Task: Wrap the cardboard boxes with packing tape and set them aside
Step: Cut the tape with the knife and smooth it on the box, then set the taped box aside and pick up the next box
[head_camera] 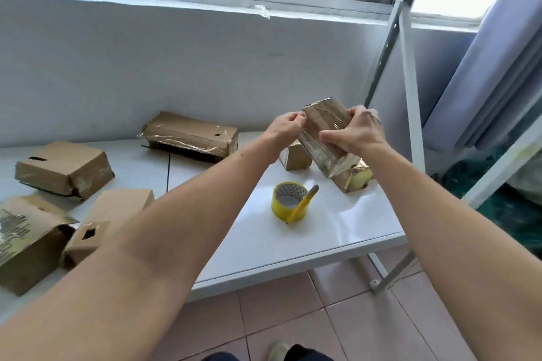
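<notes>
2 hands (322,129) grip taped box (325,126) (tilted); its lower end hides another box (356,177).

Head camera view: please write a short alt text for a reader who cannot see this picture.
Two bare hands, left hand and right hand, hold a tilted, tape-wrapped cardboard box above a white table. Below it lie a yellow tape roll with a yellow cutter leaning on it, and several other cardboard boxes to the left.

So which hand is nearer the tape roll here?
Right, narrowly. The right hand grips the wrapped box above and right of the tape roll; the left hand pinches that box's upper-left corner, slightly farther.
</notes>
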A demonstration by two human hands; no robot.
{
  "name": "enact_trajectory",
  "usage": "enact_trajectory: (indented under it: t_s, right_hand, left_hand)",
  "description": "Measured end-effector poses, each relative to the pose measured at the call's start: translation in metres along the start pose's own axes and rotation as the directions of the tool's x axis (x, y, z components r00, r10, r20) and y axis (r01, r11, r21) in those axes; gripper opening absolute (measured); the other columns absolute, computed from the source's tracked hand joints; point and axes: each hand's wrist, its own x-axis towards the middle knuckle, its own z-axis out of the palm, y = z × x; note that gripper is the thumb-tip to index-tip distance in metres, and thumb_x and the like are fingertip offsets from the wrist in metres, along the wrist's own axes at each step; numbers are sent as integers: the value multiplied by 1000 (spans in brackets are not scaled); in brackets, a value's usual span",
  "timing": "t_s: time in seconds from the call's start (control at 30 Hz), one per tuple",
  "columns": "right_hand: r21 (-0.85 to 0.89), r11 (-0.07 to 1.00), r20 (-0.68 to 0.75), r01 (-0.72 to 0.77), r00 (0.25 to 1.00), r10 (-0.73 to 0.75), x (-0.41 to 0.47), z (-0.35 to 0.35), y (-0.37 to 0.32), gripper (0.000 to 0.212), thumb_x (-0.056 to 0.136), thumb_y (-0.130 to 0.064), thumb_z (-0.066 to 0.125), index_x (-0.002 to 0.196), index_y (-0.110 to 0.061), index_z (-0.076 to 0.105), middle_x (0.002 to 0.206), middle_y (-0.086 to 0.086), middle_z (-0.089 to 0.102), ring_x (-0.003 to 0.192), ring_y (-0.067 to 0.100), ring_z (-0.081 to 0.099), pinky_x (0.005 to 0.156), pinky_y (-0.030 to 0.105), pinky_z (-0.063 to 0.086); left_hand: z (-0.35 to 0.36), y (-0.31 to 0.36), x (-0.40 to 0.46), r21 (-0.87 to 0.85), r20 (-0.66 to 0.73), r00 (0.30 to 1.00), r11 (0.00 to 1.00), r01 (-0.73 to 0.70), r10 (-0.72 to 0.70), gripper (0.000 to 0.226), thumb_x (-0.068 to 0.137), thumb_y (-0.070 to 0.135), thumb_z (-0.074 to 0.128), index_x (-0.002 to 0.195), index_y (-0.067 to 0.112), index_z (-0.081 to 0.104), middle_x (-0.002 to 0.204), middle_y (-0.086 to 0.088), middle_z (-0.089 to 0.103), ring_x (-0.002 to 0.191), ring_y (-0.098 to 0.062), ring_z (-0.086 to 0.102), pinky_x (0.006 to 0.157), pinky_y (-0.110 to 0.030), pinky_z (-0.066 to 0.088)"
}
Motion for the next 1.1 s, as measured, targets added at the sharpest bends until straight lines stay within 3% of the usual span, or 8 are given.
enact_trajectory:
  t_s: [0.1,0.2,0.4,0.5,0.63,0.83,1.0,1.1]
  right_hand:
    - [-42,992,15,-121,993,121,15,26,28,81,54,-58,79,115,-9,58,117,12,57,107,26,55,83,28,43]
    - [-89,973,25,-214,976,217,19,56,49,88,41,-61,71,111,-12,55,109,9,64,106,29,60,83,33,50]
    - [-220,942,135,-253,949,286,20,98,72,80,56,-59,76,118,-12,55,116,11,63,116,34,54,95,42,47]
    - [-214,958,97,-190,972,215,23,96,58,72,72,-65,72,119,-11,60,135,16,51,127,35,45,102,44,41]
    - [-122,992,13,24,1000,-23,26,79,-10,51,85,-51,65,120,-15,60,129,12,52,121,31,51,97,41,42]
    - [-98,968,256,233,945,-202,33,125,-108,50,85,-48,67,124,-19,57,134,8,51,127,26,49,104,38,42]
    - [-141,955,360,260,912,-196,54,190,-132,40,82,-38,68,113,-15,56,126,8,58,117,27,54,95,36,47]
    - [-91,968,442,236,880,-173,70,221,-130,64,79,-44,72,128,-10,47,134,11,51,123,29,51,98,38,46]
  left_hand:
    - [10,-27,21,129,12,1000,991,27,-29,29,107,29,42,109,10,63,105,-5,56,97,-16,49,63,-22,39]
    - [9,-63,37,307,-21,999,950,48,-43,32,103,33,48,98,8,67,95,-7,61,91,-22,55,77,-33,47]
    - [-15,-113,38,490,-50,995,866,104,-91,15,95,31,62,95,17,68,107,-8,71,105,-26,65,93,-39,53]
    - [-32,-118,30,525,-70,992,842,124,-103,26,97,31,62,110,10,70,112,-5,69,106,-23,63,93,-34,52]
    - [-70,-112,16,575,-116,991,808,127,-73,27,95,31,62,111,12,72,113,-5,71,108,-23,63,87,-29,50]
    - [-171,-106,4,722,-222,975,669,174,-14,25,93,37,63,108,18,70,114,-3,71,113,-24,61,96,-36,50]
    - [-266,-129,17,785,-357,934,534,314,-23,43,93,41,61,129,16,59,134,-8,60,128,-29,51,105,-42,45]
    - [-299,-149,34,764,-419,904,506,400,-81,61,92,44,63,141,14,44,140,-18,48,133,-39,42,109,-46,40]
